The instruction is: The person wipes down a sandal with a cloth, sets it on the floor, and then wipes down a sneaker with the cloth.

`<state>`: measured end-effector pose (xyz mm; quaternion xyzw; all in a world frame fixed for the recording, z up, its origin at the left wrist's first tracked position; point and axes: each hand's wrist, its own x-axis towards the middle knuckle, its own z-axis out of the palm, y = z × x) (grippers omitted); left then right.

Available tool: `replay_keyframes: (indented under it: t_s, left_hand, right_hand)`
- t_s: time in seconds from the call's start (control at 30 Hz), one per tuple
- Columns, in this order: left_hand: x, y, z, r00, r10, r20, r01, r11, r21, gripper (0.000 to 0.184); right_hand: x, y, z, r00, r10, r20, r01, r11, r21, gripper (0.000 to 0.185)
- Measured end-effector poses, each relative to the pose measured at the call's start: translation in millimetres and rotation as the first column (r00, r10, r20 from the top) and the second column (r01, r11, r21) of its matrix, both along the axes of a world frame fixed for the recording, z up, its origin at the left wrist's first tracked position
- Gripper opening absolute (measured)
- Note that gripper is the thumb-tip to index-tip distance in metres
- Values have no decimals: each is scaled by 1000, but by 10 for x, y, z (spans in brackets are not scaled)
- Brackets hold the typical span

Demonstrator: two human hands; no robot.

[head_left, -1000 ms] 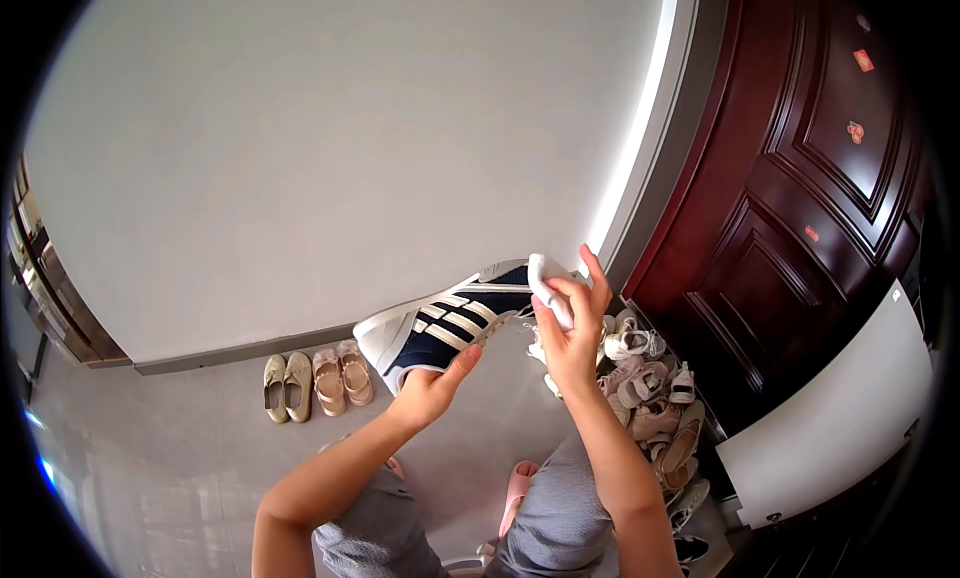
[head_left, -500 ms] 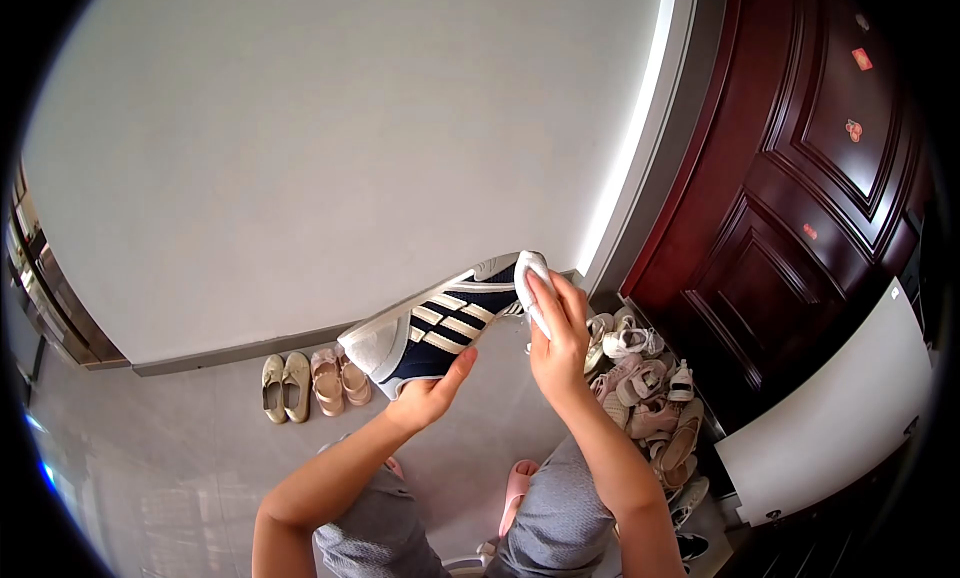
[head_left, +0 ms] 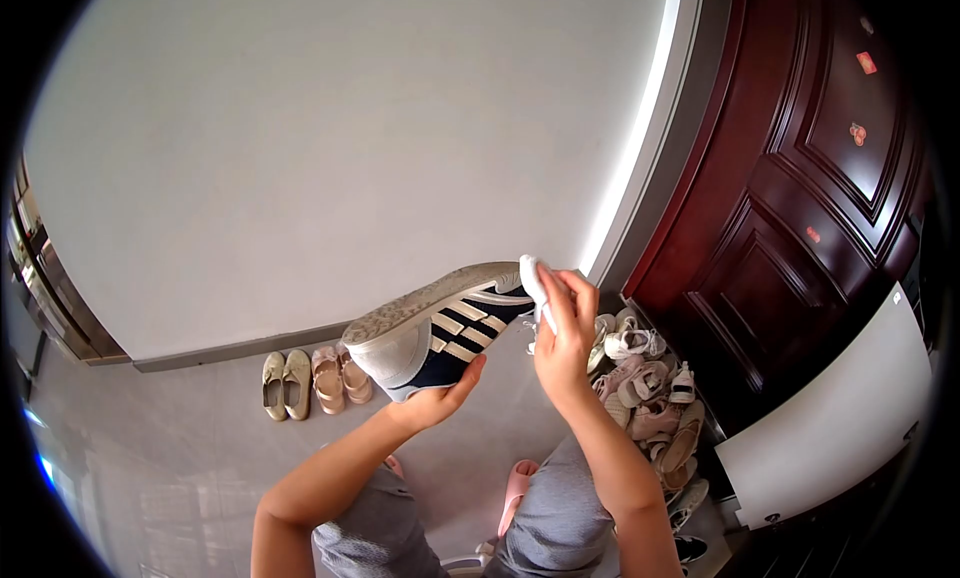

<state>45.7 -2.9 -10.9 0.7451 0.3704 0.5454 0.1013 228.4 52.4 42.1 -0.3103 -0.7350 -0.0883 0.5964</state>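
The navy sneaker (head_left: 468, 328) is up in the air in front of this person, between them and the pale wall (head_left: 330, 148), well above the grey floor (head_left: 200, 448). It's tipped over so the worn sole faces upward and toward the wall, the heel low on the left and the toe higher on the right, with the cream stripes along the side turned our way. The left hand (head_left: 440, 402) has it by the ankle opening, thumb lying along the side; the other fingers are hidden behind or inside the shoe, so I can't tell how far they're curled. The right hand (head_left: 566, 328) is partly closed, pinching a white cloth (head_left: 531, 280) against the toe.

Over by the wall, a pair of beige flats (head_left: 297, 386) sits just beside a pair of pink sandals (head_left: 328, 382). To the right, a heap of shoes (head_left: 650, 398) lies near the dark red door (head_left: 790, 208), with a white panel (head_left: 830, 408) standing beside it. Below the arms I can see grey trousers (head_left: 555, 513) and a pink slipper (head_left: 518, 490) on one foot.
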Motion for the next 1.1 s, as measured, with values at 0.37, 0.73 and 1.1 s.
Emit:
replay_keyframes:
  t_s: [0.37, 0.73, 1.1]
  left_hand:
    - [45, -21, 1, 998, 31, -54, -32, 999, -18, 10]
    - [42, 17, -104, 996, 54, -74, -49, 996, 79, 13]
    - [64, 73, -213, 988, 55, -148, -36, 991, 126, 26]
  right_hand:
    - [-73, -87, -9, 989, 94, 115, -100, 994, 52, 52]
    - [-180, -247, 56, 925, 317, 210, -329, 944, 20, 46]
    - [-169, -313, 96, 936, 253, 243, -274, 960, 56, 38]
